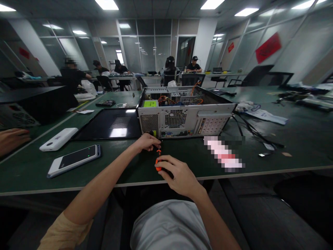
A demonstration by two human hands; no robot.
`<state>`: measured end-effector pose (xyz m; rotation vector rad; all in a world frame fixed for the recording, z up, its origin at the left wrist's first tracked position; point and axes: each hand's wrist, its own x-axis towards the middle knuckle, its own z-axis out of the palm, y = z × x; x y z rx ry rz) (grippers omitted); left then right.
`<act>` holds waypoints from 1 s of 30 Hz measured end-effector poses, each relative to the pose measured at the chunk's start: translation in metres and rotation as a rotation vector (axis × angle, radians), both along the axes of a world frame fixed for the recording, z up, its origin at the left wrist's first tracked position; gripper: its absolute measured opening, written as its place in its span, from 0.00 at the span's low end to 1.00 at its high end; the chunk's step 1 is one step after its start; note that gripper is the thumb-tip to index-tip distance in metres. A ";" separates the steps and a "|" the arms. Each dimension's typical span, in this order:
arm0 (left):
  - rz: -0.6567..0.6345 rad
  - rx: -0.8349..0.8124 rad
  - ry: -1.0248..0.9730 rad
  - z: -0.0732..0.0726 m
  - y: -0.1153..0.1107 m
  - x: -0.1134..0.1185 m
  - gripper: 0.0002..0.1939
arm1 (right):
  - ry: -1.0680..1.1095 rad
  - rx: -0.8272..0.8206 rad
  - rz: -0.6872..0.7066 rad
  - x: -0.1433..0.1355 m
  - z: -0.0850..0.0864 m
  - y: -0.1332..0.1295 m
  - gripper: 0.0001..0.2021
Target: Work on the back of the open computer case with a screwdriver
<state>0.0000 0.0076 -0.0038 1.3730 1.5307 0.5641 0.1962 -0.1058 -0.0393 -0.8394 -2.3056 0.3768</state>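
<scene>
A computer case (149, 119) lies on its side on the green table, its top side open and its back panel facing me. My right hand (179, 173) grips the orange handle of a screwdriver (158, 165) just in front of that panel, its shaft pointing away from me. At the lower left corner of the panel is my left hand (147, 141). Its fingers are closed close to the screwdriver's tip; what they hold, if anything, is too small to make out. Wires and a yellow-green label show inside the case.
A black side panel (104, 123) lies left of the case, with a white power bank (58, 139) and a phone-like device (75, 160) nearer me. Another person's hand (13, 140) rests at the far left. Black cables (256, 133) and a blurred pink item (222, 152) lie right.
</scene>
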 end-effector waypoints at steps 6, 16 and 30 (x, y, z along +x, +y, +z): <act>0.010 -0.009 -0.017 0.001 -0.001 0.001 0.08 | 0.007 0.029 -0.058 -0.001 0.001 -0.002 0.11; -0.007 -0.018 -0.019 0.006 -0.004 0.000 0.07 | 0.078 0.110 -0.196 -0.005 -0.007 -0.001 0.15; -0.080 -0.033 -0.058 0.008 -0.007 -0.001 0.07 | -0.211 0.020 -0.300 -0.009 0.004 -0.003 0.15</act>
